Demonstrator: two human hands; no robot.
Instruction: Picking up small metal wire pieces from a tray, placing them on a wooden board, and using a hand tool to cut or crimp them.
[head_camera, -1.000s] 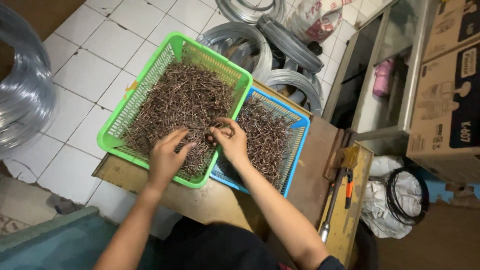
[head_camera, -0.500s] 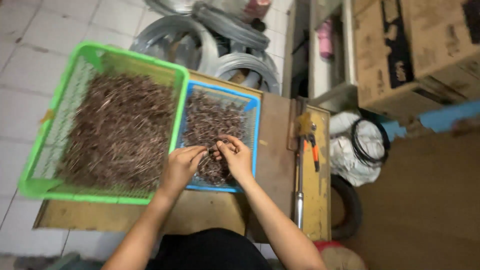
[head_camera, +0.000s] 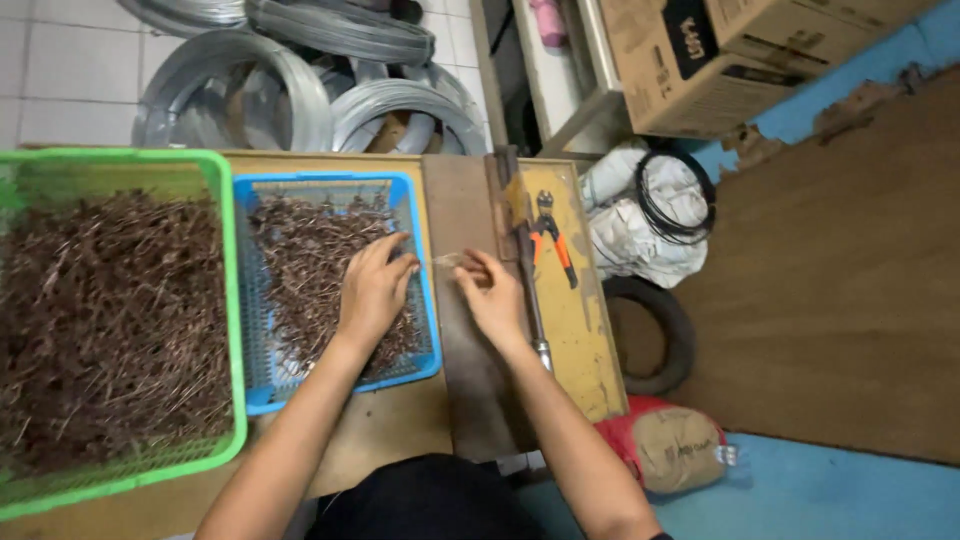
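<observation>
My left hand rests palm down on the brown wire pieces in the blue basket, fingers spread. Just right of that basket, over the grey metal plate, my right hand pinches a small bunch of thin wire pieces between its fingertips. The green basket at the left is heaped with the same brown wire pieces. A long metal lever bar runs beside my right hand.
Orange-handled pliers lie on the yellow board. Coils of grey wire lie on the tiled floor behind the bench. Cardboard boxes, a white sack with a black coil, a tyre-like ring and a red-brown sack stand at the right.
The view swung right. Both hands left the middle of the blue basket; my right hand moved onto the metal plate with a few wire pieces, my left hand stayed on the blue basket's pile.
</observation>
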